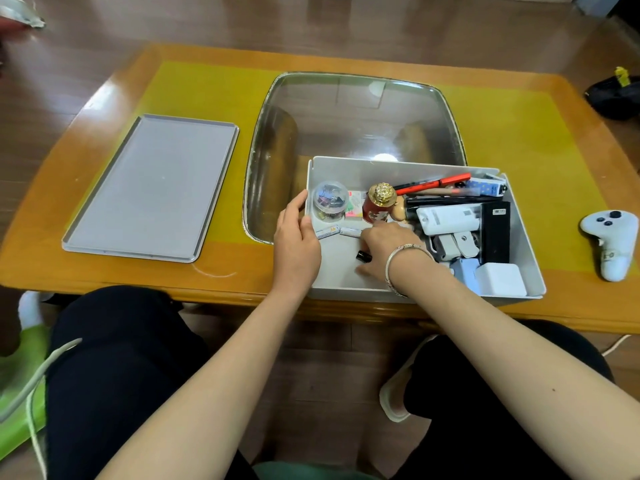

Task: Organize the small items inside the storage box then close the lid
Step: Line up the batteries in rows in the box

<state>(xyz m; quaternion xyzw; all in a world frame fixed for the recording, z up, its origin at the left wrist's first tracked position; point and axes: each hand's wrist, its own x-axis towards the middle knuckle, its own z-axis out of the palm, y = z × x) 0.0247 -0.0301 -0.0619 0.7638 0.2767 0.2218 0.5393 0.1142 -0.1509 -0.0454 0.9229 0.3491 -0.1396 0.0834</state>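
I see the box (523,237) sitting open on the table (242,282), at about 4 o'clock from the table's glass inset (346,112). The lid (152,188) lies flat on the table at 9 o'clock from the box, well apart from it.

My left hand (296,244) rests on the box's left wall, thumb on the outside, fingers curled loosely over the rim; it grips only the wall. My right hand (388,251) is inside the box, palm down over the bare floor, fingers spread and partly bent. A small black cap (363,256) lies just at its fingertips; I cannot tell whether the fingers pinch it or merely touch it. A bracelet (405,261) sits on that wrist.

Box contents, by position from box centre:
- 10 o'clock: clear jar (330,200) of clips, upright.
- 9 o'clock: two batteries (327,232), lying end to end on the floor, near the right fingertips.
- 11 o'clock: red bottle (375,211) with gold top, upright, beside a pink and green pad (355,209).
- 1 o'clock: pens (436,183) stacked along the back wall.
- 3 o'clock: white bottle (446,220) lying on its side, black case (497,233) beside it.
- 5 o'clock: white charger (500,280) in the near right corner.

A white controller (611,240) lies on the table at 3 o'clock, apart from the box.
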